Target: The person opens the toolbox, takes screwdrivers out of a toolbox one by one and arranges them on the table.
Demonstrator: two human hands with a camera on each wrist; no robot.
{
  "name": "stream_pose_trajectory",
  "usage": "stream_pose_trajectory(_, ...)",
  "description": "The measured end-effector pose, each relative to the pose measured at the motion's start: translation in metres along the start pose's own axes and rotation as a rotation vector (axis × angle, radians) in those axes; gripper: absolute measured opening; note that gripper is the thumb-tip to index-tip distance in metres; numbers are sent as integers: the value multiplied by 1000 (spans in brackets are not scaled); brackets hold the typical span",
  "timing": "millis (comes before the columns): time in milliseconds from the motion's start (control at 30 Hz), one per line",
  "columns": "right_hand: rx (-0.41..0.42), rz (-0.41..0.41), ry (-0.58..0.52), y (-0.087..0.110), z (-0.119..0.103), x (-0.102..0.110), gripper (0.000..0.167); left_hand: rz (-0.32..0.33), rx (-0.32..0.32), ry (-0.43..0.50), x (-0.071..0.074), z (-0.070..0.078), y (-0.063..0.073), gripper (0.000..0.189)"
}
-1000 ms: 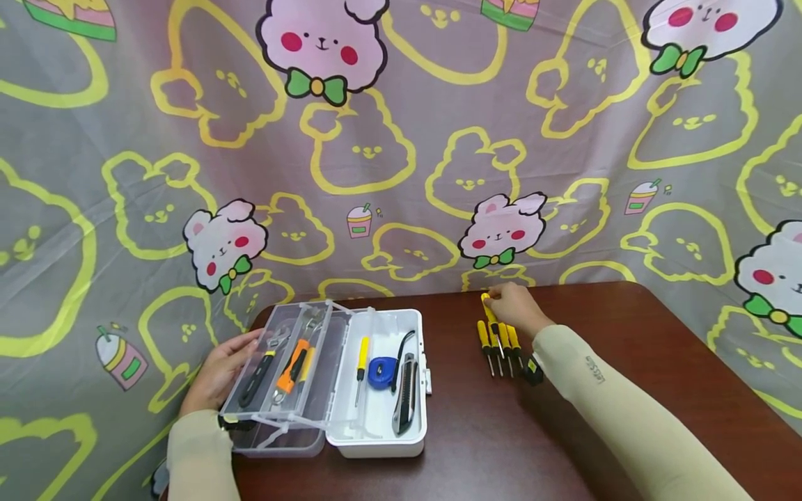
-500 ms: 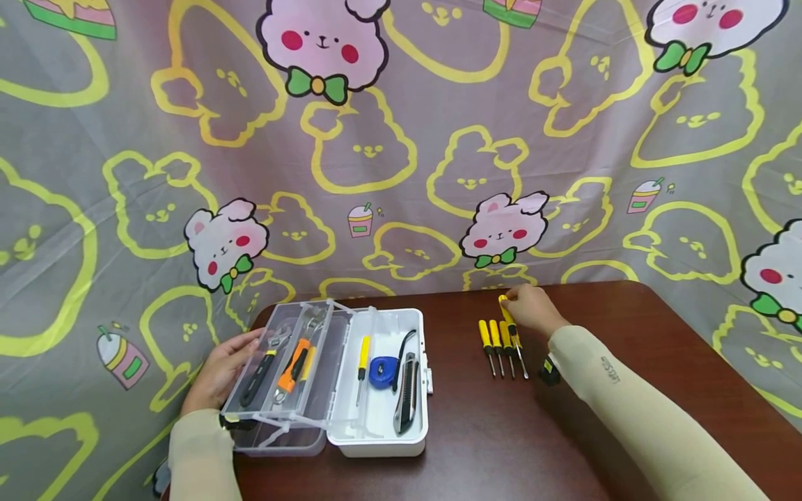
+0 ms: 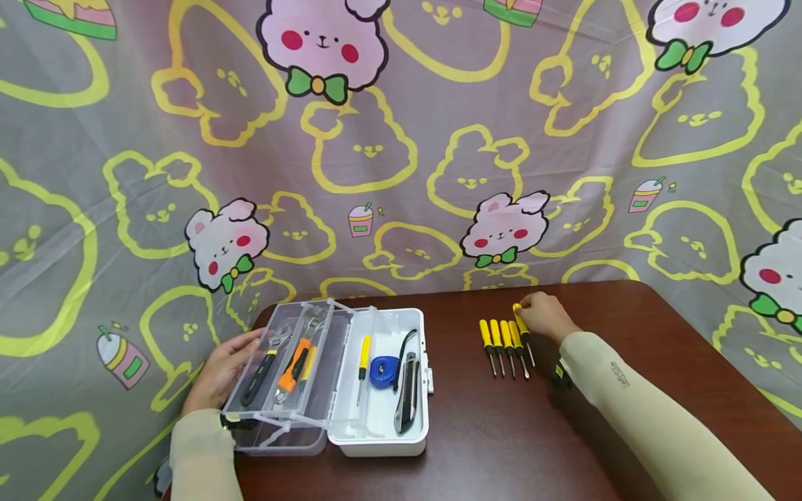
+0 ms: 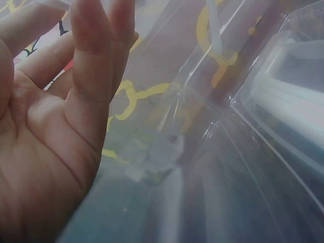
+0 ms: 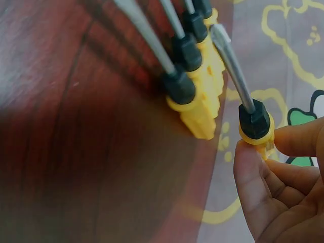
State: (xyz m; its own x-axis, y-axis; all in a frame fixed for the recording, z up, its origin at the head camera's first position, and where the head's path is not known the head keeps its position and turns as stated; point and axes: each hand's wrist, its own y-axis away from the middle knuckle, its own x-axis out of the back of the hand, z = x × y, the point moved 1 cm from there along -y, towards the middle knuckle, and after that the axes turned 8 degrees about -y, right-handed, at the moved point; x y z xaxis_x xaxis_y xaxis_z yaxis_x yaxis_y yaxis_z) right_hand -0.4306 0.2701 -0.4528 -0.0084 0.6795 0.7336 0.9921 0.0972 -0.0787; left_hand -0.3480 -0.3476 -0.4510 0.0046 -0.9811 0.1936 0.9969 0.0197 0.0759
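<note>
My right hand [image 3: 548, 316] pinches the yellow handle of a screwdriver [image 3: 520, 319] at the right end of a row of similar screwdrivers [image 3: 505, 334]. In the right wrist view its shaft points up and away from thumb and fingers, just apart from the row. My left hand [image 3: 228, 365] rests against the clear upper tray of a toolbox [image 3: 377, 449], fingers fairly straight in the left wrist view. A black-handled adjustable wrench [image 3: 253, 383] and an orange-handled tool [image 3: 293, 369] lie in the tray.
Inside the white box are a yellow screwdriver [image 3: 363, 358], a blue tape measure [image 3: 382, 372], a utility knife [image 3: 407, 396] and a thin black bent rod [image 3: 407, 339]. The box stands on a dark red-brown table [image 3: 476, 431]. A patterned cloth [image 3: 401, 160] hangs behind the table.
My right hand has moved rightward with a screwdriver, set one down at the row's end, and now holds another beside it. My left hand and the toolbox stay put.
</note>
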Motion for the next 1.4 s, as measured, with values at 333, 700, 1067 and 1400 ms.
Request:
stream_pose_trajectory(333, -28, -11, 6, 1, 14, -5, 38, 14, 5, -45, 0, 0, 0, 72)
stream_pose_trajectory(700, -36, -24, -4, 5, 19, -11, 37, 21, 6, -39, 0, -1, 0, 72)
stream_pose_trajectory(1067, -53, -39, -18, 8, 27, -18, 39, 9, 18, -1, 0, -1, 1, 69)
stream_pose_trajectory(1400, -95, -42, -3, 13, 27, -21, 40, -2, 1, -18, 0, -2, 2, 69)
